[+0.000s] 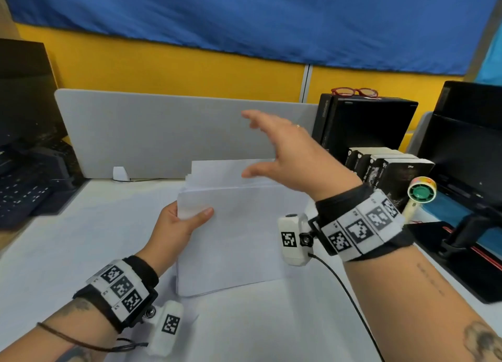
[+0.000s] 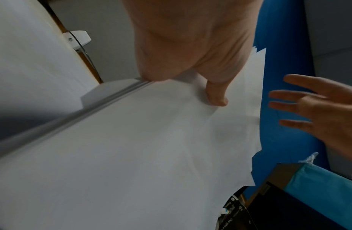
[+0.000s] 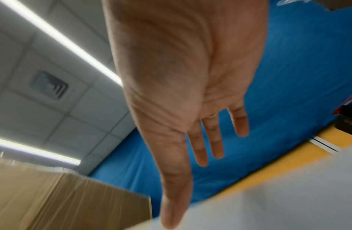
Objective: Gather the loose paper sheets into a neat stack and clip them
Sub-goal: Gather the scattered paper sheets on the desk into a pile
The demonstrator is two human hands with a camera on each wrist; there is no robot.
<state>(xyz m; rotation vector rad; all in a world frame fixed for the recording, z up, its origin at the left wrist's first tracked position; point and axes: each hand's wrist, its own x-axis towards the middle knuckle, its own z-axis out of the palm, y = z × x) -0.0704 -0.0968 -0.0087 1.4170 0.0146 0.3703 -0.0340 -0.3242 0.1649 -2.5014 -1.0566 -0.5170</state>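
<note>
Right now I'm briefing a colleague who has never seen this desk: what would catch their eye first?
First, the stack of white paper sheets at the desk's centre, standing upright with uneven top edges, gripped at its left edge by the left hand. Above it the right hand hovers open with spread fingers, touching nothing. Behind, a vivid blue and yellow partition fills the background.

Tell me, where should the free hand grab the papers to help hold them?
Probably the right edge of the paper stack, coming in from the right. The left hand already grips the left edge, the sheets stand upright with uneven tops, and the right hand hovers open above that side.
</note>
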